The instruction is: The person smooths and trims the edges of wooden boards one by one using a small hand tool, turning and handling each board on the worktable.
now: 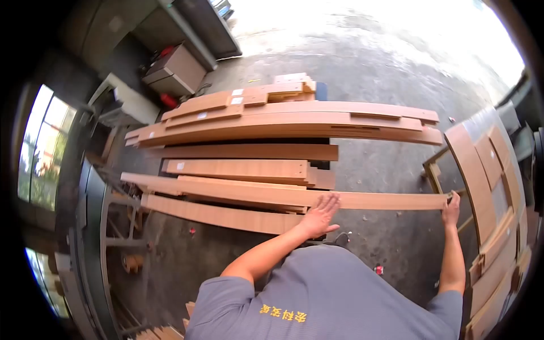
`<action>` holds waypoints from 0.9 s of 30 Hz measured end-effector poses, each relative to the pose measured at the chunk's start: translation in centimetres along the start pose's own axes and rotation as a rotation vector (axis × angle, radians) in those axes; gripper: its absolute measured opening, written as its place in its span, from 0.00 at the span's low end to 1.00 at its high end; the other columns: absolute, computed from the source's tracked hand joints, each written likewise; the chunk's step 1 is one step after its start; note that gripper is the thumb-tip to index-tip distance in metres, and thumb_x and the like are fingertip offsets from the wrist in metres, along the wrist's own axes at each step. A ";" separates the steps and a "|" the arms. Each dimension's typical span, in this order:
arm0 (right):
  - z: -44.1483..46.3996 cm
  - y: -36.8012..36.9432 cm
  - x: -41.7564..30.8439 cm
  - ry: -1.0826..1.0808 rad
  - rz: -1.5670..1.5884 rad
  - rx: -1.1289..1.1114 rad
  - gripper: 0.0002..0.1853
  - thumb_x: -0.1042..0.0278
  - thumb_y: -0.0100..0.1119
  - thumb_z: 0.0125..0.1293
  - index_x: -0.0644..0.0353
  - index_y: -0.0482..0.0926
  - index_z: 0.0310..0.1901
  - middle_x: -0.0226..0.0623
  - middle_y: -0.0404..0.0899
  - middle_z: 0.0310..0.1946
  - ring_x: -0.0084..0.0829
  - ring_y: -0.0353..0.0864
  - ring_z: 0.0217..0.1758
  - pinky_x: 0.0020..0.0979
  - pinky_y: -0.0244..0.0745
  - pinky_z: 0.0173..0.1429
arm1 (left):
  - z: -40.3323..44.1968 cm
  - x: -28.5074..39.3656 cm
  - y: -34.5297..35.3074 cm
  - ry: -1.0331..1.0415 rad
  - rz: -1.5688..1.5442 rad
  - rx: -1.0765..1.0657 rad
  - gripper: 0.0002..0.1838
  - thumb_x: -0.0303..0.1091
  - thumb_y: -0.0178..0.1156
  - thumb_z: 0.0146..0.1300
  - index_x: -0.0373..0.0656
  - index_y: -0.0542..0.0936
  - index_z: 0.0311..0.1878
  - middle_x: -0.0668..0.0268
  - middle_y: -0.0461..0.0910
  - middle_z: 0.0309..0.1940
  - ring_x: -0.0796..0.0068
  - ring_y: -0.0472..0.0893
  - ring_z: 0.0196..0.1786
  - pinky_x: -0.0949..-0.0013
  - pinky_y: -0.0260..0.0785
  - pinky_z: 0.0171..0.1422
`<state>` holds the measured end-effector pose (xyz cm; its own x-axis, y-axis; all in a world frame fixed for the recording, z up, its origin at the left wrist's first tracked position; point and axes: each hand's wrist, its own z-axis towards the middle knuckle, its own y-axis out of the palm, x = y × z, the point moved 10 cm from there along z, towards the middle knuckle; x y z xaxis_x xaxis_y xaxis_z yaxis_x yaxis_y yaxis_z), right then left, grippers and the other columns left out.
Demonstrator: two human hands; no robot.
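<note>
A long, wood-coloured board (391,201) runs from the stack out to the right. My right hand (451,209) grips its right end, with the thumb and fingers around the edge. My left hand (322,216) lies flat on the near edge of the same board, around its middle, fingers stretched out. Beneath and beside this board are other boards, including a wide plank (221,216) nearer to me on the left. Part of that plank is hidden behind my left forearm.
Beyond lies a stack of long boards (283,122), with shorter boards (243,168) in between. At right, a table (504,198) carries several panels. A metal rack (122,242) stands at left. A box (175,71) and a red extinguisher-like object (169,100) are at the back left.
</note>
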<state>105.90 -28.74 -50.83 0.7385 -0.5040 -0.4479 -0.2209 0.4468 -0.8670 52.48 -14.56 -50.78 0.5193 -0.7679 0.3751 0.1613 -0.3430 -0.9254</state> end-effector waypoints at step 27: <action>1.7 8.5 -8.4 0.073 0.372 -1.018 0.21 0.74 0.69 0.61 0.61 0.78 0.56 0.42 0.81 0.45 0.38 0.81 0.45 0.40 0.80 0.48 | -12.7 -19.1 4.1 -0.847 -1.782 0.821 0.24 0.50 0.59 0.79 0.33 0.80 0.56 0.52 0.88 0.40 0.61 0.91 0.35 0.60 0.84 0.33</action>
<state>98.89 -19.43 -54.04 0.4837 -0.5215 -0.7029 -0.8726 -0.2246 -0.4338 32.51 -8.18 -61.04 -0.4447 0.4741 0.7599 0.8945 0.1911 0.4042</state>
